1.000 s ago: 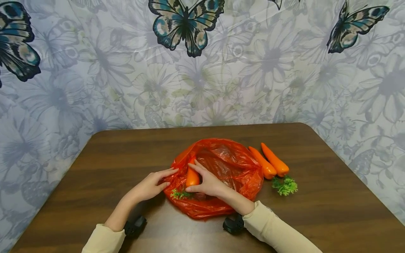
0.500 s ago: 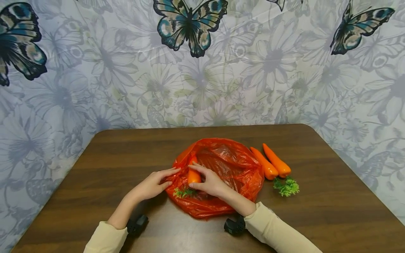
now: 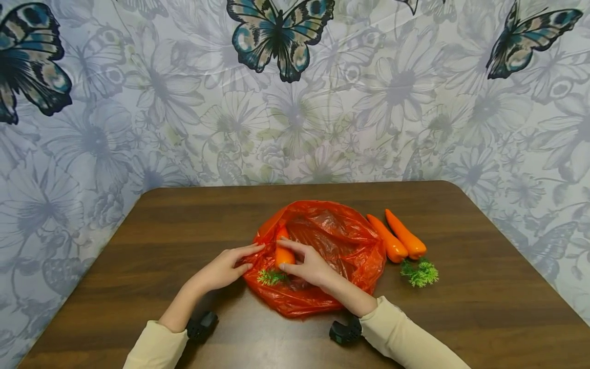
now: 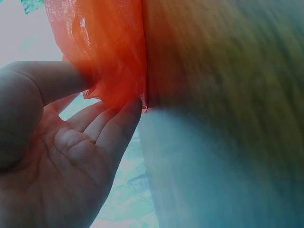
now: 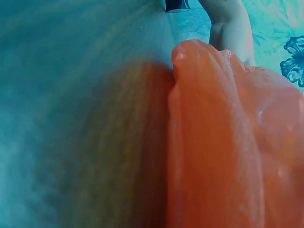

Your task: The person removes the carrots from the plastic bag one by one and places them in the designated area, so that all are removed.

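Observation:
A red plastic bag (image 3: 336, 256) lies spread open on the table. In the head view, my right hand (image 3: 311, 264) holds an orange carrot (image 3: 283, 255) inside the bag's left part, thumb and fingers on either side of it. Green leaves (image 3: 271, 277) show at the carrot's near end. At the bag's left edge is my left hand (image 3: 226, 269); the left wrist view has the bag (image 4: 109, 47) between the thumb and the nearly straight fingers of that hand (image 4: 71, 161). Red plastic (image 5: 213, 142) hides the right hand in the right wrist view.
Two more carrots (image 3: 388, 240) lie against the bag's right side, with green leaves (image 3: 420, 272) at their near ends. The brown wooden table (image 3: 184, 220) has a far edge close to a butterfly-patterned cloth (image 3: 299, 128).
The hands, bag and carrots keep almost the same places relative to each other. The whole head view has shifted slightly, moving everything a little to the right in the picture.

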`<state>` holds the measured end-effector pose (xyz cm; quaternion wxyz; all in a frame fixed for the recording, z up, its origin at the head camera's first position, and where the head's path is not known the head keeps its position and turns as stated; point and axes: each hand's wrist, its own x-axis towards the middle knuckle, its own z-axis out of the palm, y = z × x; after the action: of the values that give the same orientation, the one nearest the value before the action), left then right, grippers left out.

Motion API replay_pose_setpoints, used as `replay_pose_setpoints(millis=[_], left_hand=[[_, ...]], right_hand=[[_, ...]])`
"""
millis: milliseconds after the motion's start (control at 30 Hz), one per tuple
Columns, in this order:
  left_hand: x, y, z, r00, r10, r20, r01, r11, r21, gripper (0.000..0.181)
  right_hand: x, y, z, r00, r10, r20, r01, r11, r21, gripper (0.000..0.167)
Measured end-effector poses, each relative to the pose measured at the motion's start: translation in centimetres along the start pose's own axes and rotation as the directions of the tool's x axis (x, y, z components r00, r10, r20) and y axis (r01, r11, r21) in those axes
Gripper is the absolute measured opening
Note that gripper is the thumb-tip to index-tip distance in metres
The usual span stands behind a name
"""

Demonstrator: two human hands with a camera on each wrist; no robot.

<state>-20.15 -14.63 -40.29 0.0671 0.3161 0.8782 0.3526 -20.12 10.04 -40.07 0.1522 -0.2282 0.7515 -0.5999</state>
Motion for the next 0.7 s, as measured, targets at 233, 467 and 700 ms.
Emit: replay_pose_setpoints(millis=[233, 467, 700], left_hand=[[0.1, 0.2, 0.0, 1.000, -0.001, 0.000, 0.001, 1.000, -0.005, 0.049], [0.0, 0.2, 0.0, 1.000, -0.007, 0.000, 0.007, 1.000, -0.006, 0.049], [0.0, 0.2, 0.0, 1.000, -0.015, -0.007, 0.015, 1.000, -0.001, 0.049]], right_hand=[[0.2, 1.2, -0.2, 0.999, 0.051, -0.019, -0.049, 0.994, 0.097, 0.057], [-0.1, 1.0, -0.4, 0.993, 0.118, -0.016, -0.111, 0.966, 0.233, 0.060], [-0.5, 0.9, -0.6, 0.988, 0.157, 0.002, -0.148, 0.926, 0.348, 0.061]])
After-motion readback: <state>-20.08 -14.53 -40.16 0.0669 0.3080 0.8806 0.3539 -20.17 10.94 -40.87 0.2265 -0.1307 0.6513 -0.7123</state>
